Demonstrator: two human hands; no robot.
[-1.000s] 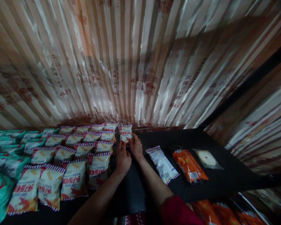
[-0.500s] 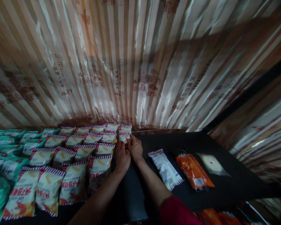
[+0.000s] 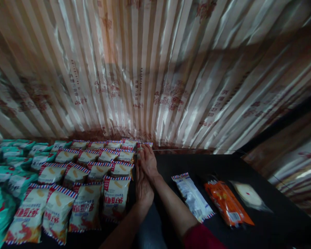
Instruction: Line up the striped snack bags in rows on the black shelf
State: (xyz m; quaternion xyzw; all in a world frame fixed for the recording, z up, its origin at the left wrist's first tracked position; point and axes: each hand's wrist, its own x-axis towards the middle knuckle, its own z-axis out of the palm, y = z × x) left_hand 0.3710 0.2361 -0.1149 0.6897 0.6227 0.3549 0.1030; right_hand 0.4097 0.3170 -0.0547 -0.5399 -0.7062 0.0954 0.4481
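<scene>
I see a small white plastic-film packet [image 3: 140, 147], its edge striped red and blue, ending the back row [image 3: 114, 144] on the smooth black table [image 3: 197, 164], mostly behind the right hand [image 3: 148, 162] beside the left hand [image 3: 144, 189], and cannot tell whether either's fingers clamp it.

White snack bags [image 3: 116, 197] edged in red, white and blue stripes with red lettering, teal pouches [image 3: 21, 184], black-topped orange packet [image 3: 225, 203], black tabletop [image 3: 168, 166], cream-and-brown striped wall sheet [image 3: 134, 41] with reddish floral print, maroon sleeve [image 3: 203, 238]
</scene>
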